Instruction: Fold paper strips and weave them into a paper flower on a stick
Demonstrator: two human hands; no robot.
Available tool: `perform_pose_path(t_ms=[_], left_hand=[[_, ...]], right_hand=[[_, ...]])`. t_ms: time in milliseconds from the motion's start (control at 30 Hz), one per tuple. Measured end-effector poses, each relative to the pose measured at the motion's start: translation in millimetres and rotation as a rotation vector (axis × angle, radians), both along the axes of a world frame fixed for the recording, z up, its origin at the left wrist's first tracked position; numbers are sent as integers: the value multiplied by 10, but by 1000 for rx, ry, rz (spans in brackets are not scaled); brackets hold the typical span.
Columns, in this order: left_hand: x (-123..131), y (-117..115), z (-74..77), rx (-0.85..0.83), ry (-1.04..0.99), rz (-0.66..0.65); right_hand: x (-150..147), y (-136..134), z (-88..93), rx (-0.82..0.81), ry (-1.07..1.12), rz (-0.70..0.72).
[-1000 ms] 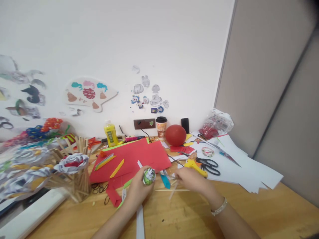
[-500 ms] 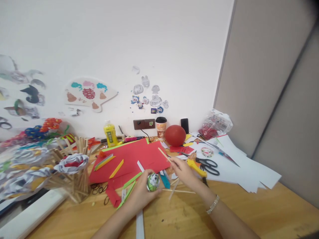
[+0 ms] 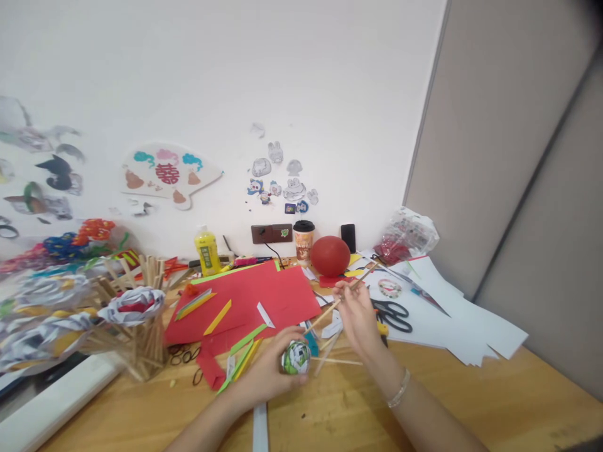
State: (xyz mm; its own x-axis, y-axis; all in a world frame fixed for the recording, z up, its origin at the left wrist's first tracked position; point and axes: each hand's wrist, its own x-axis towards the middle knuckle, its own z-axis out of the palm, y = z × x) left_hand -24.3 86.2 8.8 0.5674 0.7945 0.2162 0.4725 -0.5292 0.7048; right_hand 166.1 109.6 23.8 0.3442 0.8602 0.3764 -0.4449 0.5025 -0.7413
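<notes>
My left hand (image 3: 276,364) is closed around a small paper ball (image 3: 296,358) patterned green, white and black. Between the fingers of my right hand (image 3: 360,314) is a thin wooden stick (image 3: 321,319), slanting from upper right down to the left. Its lower end comes close to the top of the ball; I cannot tell whether they touch. A second thin stick (image 3: 339,361) lies on the table between my hands. Black-handled scissors (image 3: 393,315) lie just right of my right hand, and part of a yellow tool (image 3: 382,328) shows behind my wrist.
Red paper sheets (image 3: 254,295) with coloured strips cover the middle. Behind stand a yellow bottle (image 3: 207,251), a lidded cup (image 3: 304,242) and a red balloon (image 3: 330,256). White paper (image 3: 452,314) spreads to the right. Wooden sticks (image 3: 141,345) and paper rolls (image 3: 47,342) crowd the left.
My right hand has moved right and turned, so the stick now slants down toward the ball. The left hand with the paper ball has shifted slightly right and down.
</notes>
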Motion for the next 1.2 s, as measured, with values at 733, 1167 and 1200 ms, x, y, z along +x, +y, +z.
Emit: perform_pose_path(t_ms=[733, 1167, 1200], left_hand=[[-84, 187, -211, 122, -60, 128], [12, 110, -211, 114, -142, 192], [15, 105, -217, 113, -134, 178]], right_hand=[[-72, -38, -295, 203, -1686, -237], [-174, -114, -286, 302, -1717, -539], [-176, -116, -283, 313, -1730, -558]])
